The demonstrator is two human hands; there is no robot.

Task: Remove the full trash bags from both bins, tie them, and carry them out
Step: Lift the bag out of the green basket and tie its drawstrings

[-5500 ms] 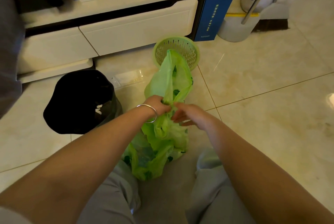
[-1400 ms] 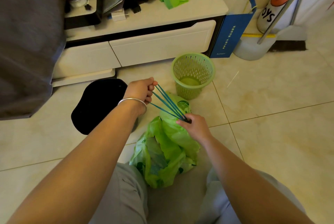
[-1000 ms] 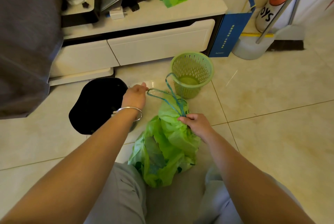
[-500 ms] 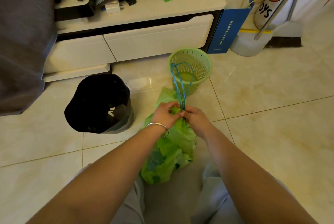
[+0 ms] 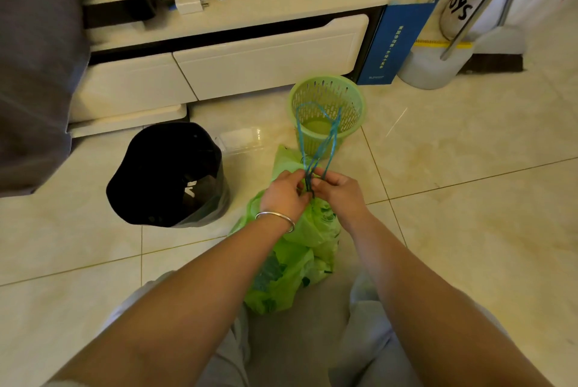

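Closing in together now, your hands meet at the neck of the green trash bag [image 5: 294, 249]; a second and a half ago your left hand was out wide, stretching the blue drawstring [image 5: 316, 133] taut over the floor, and now it sits right against the right one. Your left hand [image 5: 283, 191], bracelet [image 5: 275, 219] on the wrist, pinches the cord just above the gathered plastic, and your right hand [image 5: 337, 191] pinches it from the other side, fingertips touching. Above your fingers the drawstring rises in slack loops that show against the green mesh bin [image 5: 327, 114]; half a second ago they looked much the same. That bin shows its bare bottom. The bag itself sits on the tile floor [image 5: 453, 199] between your knees, directly under both hands, bulging and crumpled. Off to your left, the black bin [image 5: 165, 174] leans tilted with its dark liner in place, close to the bag but not touching it. Behind both bins runs the white cabinet [image 5: 266, 61].
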